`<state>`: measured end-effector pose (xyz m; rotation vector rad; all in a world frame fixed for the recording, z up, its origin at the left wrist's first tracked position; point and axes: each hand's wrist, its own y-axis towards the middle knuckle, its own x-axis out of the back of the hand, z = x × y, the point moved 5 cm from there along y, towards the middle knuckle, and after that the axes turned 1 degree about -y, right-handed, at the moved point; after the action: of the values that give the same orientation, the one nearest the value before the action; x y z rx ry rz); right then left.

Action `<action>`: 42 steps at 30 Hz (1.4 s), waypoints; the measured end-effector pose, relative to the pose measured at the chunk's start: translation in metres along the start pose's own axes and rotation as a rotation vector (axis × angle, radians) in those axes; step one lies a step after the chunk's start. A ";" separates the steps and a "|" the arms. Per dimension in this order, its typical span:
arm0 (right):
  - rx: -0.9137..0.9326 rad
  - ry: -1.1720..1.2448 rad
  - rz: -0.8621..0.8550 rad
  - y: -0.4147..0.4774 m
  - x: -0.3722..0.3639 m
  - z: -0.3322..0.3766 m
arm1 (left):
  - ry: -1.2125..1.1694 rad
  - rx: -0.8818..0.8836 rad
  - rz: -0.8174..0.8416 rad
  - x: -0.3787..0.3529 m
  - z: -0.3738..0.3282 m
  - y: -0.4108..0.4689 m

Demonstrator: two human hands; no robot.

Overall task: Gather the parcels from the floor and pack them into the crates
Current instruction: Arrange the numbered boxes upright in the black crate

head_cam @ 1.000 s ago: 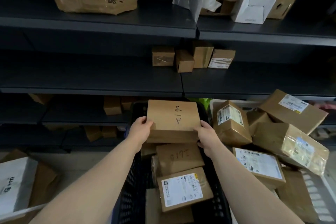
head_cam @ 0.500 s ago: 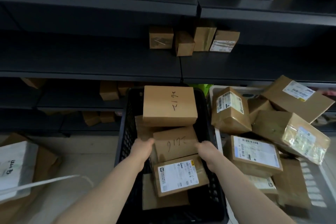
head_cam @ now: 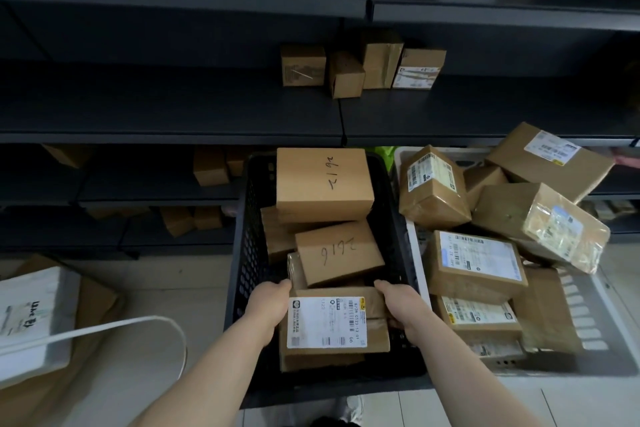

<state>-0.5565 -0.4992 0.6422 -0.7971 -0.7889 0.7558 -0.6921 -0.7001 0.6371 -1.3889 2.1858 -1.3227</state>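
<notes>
Dropping back from the hand-marked box (head_cam: 323, 184), now left resting at the far end of the black crate (head_cam: 249, 253), both hands have come to the labelled parcel (head_cam: 332, 322) at lower centre. The left hand (head_cam: 268, 302) and right hand (head_cam: 398, 305) clasp its opposite sides, fingers (head_cam: 281, 286) curled over the edges. That box looks packed; this one is apparently being settled. The cardboard is matte, square-cornered and tape-glossed, and the crate's plastic walls are perforated.
</notes>
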 end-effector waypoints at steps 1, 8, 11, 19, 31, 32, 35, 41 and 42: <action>0.020 0.000 -0.016 -0.002 0.001 -0.002 | -0.005 -0.031 -0.007 0.003 0.000 -0.003; 0.087 0.113 -0.029 -0.027 -0.004 -0.012 | -0.066 -0.194 -0.143 0.023 -0.001 -0.030; 0.129 0.184 -0.069 -0.034 -0.006 -0.011 | -0.121 -0.229 -0.199 0.033 -0.005 -0.040; 0.168 0.243 -0.048 -0.046 -0.014 -0.010 | -0.016 -0.204 -0.072 0.035 0.007 -0.038; 0.116 0.152 0.021 -0.038 -0.025 -0.015 | -0.005 -0.187 -0.010 0.040 0.012 -0.035; 0.118 0.133 0.032 -0.037 -0.026 -0.015 | -0.012 -0.214 -0.017 0.040 0.010 -0.034; 0.131 0.121 0.096 -0.038 -0.030 -0.013 | -0.039 -0.278 -0.014 0.043 -0.001 -0.032; 0.133 0.048 0.225 -0.046 -0.043 -0.013 | -0.018 -0.314 0.012 0.046 -0.024 -0.024; 0.125 0.043 0.243 -0.047 -0.044 -0.013 | 0.009 -0.327 -0.020 0.048 -0.026 -0.024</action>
<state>-0.5539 -0.5623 0.6613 -0.8018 -0.6060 0.9921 -0.7185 -0.7278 0.6826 -1.5181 2.4847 -1.0089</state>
